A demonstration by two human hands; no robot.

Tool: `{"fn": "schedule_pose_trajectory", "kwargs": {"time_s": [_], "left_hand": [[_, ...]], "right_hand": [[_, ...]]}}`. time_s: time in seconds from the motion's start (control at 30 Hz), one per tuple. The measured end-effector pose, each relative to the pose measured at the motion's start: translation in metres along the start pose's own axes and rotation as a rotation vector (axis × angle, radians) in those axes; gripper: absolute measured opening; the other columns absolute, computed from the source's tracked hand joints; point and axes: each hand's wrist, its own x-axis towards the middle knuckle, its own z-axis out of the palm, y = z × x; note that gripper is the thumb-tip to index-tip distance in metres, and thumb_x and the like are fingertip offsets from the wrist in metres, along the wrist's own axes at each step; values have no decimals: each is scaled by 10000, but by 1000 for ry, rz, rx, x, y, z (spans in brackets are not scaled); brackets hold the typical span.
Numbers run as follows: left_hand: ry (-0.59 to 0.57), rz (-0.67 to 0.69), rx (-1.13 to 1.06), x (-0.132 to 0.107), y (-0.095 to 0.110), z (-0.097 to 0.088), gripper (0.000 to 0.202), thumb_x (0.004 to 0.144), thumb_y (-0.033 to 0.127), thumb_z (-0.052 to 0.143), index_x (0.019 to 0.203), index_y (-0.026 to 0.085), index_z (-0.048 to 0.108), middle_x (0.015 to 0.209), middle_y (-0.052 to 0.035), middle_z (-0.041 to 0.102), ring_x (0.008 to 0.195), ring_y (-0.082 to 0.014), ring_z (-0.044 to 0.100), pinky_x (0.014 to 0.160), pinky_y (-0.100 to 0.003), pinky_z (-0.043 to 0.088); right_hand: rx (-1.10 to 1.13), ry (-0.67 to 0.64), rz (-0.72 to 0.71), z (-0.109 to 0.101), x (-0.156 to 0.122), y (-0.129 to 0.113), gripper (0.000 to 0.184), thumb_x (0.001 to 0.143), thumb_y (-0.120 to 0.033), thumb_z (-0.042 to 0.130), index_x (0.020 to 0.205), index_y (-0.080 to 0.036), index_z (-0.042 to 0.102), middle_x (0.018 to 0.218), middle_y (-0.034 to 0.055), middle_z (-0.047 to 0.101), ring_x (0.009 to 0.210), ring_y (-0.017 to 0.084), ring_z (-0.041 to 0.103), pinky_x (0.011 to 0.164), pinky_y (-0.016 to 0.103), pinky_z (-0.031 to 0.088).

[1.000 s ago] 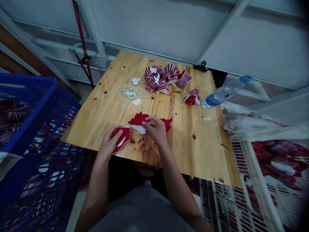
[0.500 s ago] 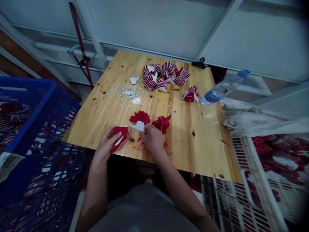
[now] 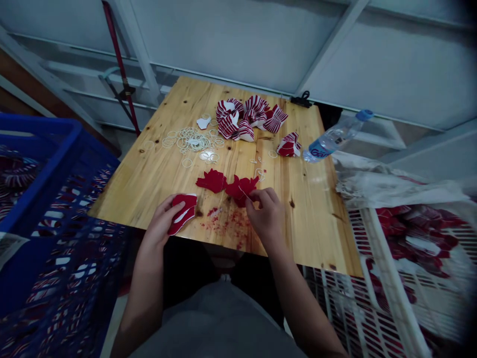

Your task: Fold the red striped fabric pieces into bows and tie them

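Observation:
Near the table's front left, my left hand (image 3: 162,219) is closed around a small stack of red cut fabric pieces (image 3: 184,213) with white edges. My right hand (image 3: 266,214) pinches thumb and fingers at the edge of a red fabric piece (image 3: 240,189), part of a small pile lying on the table. Just left of that pile lies another red fabric pile (image 3: 211,180) with a jagged outline. Red scraps (image 3: 223,221) are scattered on the wood between my hands.
Cream rubber bands (image 3: 194,139) lie heaped beyond my hands, with striped red-and-white fabric bundles (image 3: 255,112) behind. A water bottle (image 3: 331,141) lies tilted at the table's (image 3: 313,214) right edge. A blue crate (image 3: 70,144) flanks the left, a white crate (image 3: 383,253) the right.
My right hand has moved right, from the left red pile to the right one. The white piece it held no longer shows. My left hand keeps its stack almost in place.

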Motion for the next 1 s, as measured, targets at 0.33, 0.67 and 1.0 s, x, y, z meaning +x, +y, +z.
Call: {"fn": "schedule_pose_trajectory", "kwargs": {"time_s": [0.33,0.67,1.0], "left_hand": [[-352,26,187,-17,-9,35,431,567,297,859,918,193,632,791,-12,735,656,-167,687,621,-263,553],[-477,-16,91,-20,-22,40,564,530,255,877,1063,189,706,1105,-92,720,982,-240,682,838,-305,560],[-392,-29,97,-15,-17,30,499,617,353,831,1076,207,701,1098,-96,701,841,-245,709,653,-368,637]], "right_hand": [[519,-350,331,0,-38,-28,324,796,-423,701,1034,-206,669,762,22,668,570,134,590,520,257,471],[990,-259,761,16,-37,-34,301,672,-456,749,717,-221,565,580,-22,628,499,144,592,512,280,521],[722,-294,604,26,-27,-34,269,704,-408,745,864,-191,737,721,44,725,644,186,662,608,299,532]]}}
